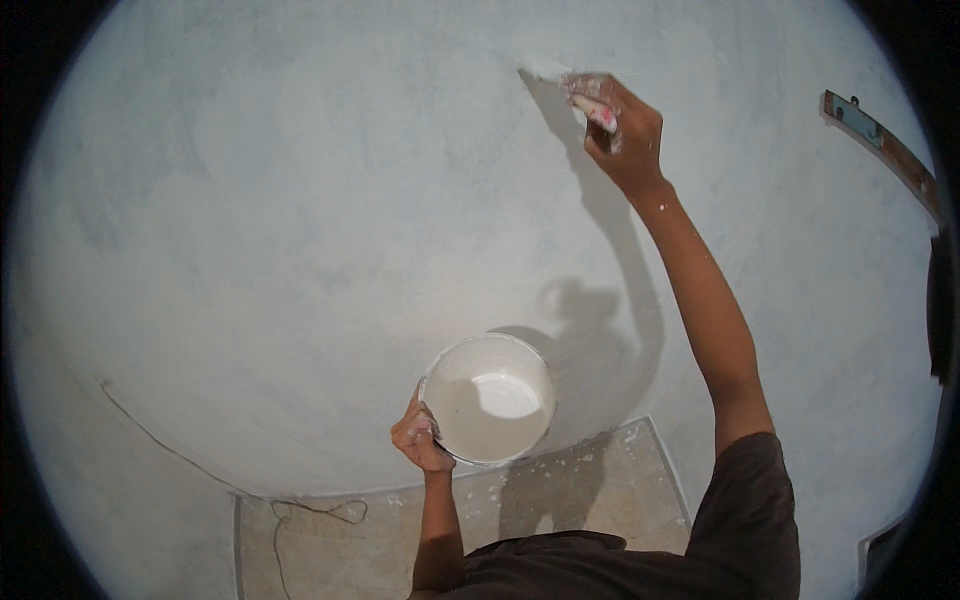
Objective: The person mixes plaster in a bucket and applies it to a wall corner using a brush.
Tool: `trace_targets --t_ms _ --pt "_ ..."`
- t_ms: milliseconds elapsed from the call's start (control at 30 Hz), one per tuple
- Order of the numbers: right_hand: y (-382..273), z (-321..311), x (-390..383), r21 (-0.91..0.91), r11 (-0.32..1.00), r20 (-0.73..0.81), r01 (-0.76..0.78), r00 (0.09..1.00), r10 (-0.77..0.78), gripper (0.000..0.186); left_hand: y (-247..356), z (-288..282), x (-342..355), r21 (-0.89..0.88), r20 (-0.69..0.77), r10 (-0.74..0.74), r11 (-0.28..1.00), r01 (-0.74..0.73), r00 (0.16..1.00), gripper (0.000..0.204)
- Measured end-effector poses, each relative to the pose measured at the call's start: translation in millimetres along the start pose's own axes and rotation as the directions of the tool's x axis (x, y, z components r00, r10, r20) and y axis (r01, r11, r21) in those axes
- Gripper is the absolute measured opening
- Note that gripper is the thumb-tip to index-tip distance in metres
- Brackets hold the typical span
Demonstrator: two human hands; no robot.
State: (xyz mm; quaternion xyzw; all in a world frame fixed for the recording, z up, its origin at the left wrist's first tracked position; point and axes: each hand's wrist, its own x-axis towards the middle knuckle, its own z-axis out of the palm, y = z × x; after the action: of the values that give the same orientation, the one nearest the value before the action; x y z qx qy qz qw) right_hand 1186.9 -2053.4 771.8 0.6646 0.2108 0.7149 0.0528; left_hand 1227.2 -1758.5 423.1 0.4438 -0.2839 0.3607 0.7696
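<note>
Up high on the whitish wall [300, 220], my right hand [635, 135] is closed around a paintbrush [598, 112]. The handle is pale, with a red mark and white smears. Its bristle end touches the wall to the left of my fingers, largely hidden in white paint. Lower down, my left hand [423, 440] grips the left side of a round white bucket [502, 348], whose open top is tilted toward me. Pale paint lies inside it, catching a bright patch of light. White spatters mark both hands.
A thin cable [165, 445] runs down the wall at lower left and loops onto the paint-spotted floor [350, 550]. On the right, a worn wooden strip [880, 142] with a bluish patch stands out, above a dark object [939, 305] at the rim.
</note>
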Motion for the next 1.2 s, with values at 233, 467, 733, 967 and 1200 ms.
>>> trace_targets --t_ms 233,467,733,967,1200 --pt "-44.6 -3.4 -194.7 0.139 0.954 0.579 -0.264 0.804 0.138 0.026 -27.7 -23.9 -15.6 0.025 0.079 0.006 1.000 -0.008 0.997 0.029" --pt "-3.4 7.7 -104.1 0.196 0.901 0.491 -0.386 0.834 0.251 0.028 -17.6 -28.6 -1.2 -0.071 0.298 0.014 0.997 0.007 0.955 0.027" --pt "12.9 19.1 -116.9 -0.012 0.998 0.194 0.067 0.979 -0.063 0.022 14.0 15.5 6.8 0.063 0.030 0.036 0.997 -0.038 0.999 0.043" --pt "-52.5 1.0 -272.8 0.133 0.917 0.676 -0.376 0.711 0.194 0.017 20.9 18.2 18.5 0.089 0.139 0.032 0.995 -0.045 0.990 0.037" --pt "-13.2 21.7 -134.7 0.123 0.923 0.403 -0.365 0.868 0.290 0.025 -5.1 -17.4 -7.8 0.058 0.093 -0.025 0.998 0.020 0.995 0.026"
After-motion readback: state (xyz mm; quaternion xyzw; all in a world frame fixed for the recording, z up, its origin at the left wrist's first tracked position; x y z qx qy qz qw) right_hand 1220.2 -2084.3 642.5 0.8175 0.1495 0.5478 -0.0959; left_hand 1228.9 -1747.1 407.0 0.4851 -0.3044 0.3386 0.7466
